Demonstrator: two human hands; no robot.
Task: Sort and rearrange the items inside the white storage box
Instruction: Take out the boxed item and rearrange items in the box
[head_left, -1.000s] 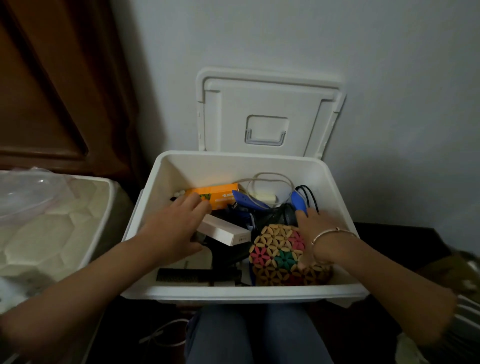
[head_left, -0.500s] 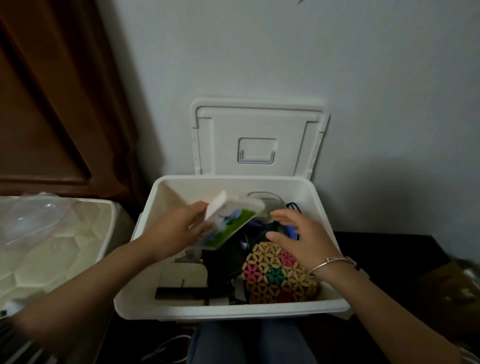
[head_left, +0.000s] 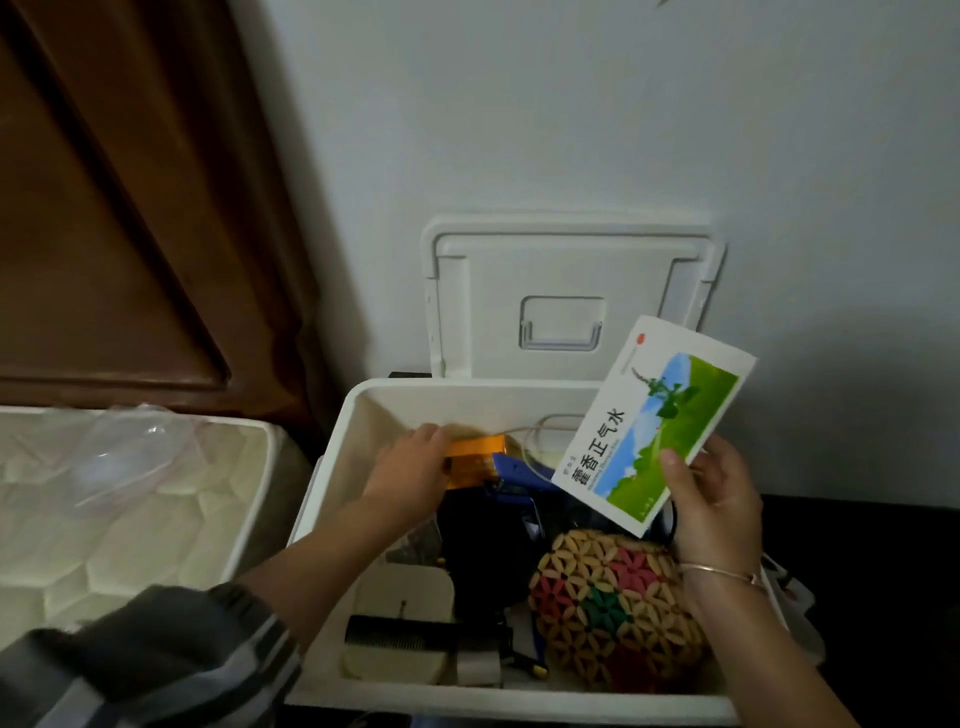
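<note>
- Over at the right side of the white storage box (head_left: 467, 408), the right hand (head_left: 719, 499) has the green-and-white carton (head_left: 654, 423) up in the air, clear of the contents.
- Thumb pressed on the printed face near the lower corner, fingers curled behind it: a firm pinch, with the carton tilted and its far end up against the lid (head_left: 566, 291).
- A thin bracelet (head_left: 722, 571) sits on that wrist.
- Left hand (head_left: 410, 475) is reaching in at the back left corner, with the fingers laid over the left end of the orange box (head_left: 475, 460).
- It may be closing on that box, but the thumb is hidden, so I cannot tell grip from mere touch.
- The orange box lies flat against the back wall, with a blue item (head_left: 514, 467) just beside it and a pale cable (head_left: 540, 431) looped behind.
- The storage box itself stands open, with its lid propped upright against the wall behind.
- Inside, front right, there is a woven flower-pattern pouch (head_left: 608, 608); front left, a black comb (head_left: 400, 634) lying on something pale; between them, dark things too dim to name.
- A quilted mattress (head_left: 130, 509) lies off to the left of the box.
</note>
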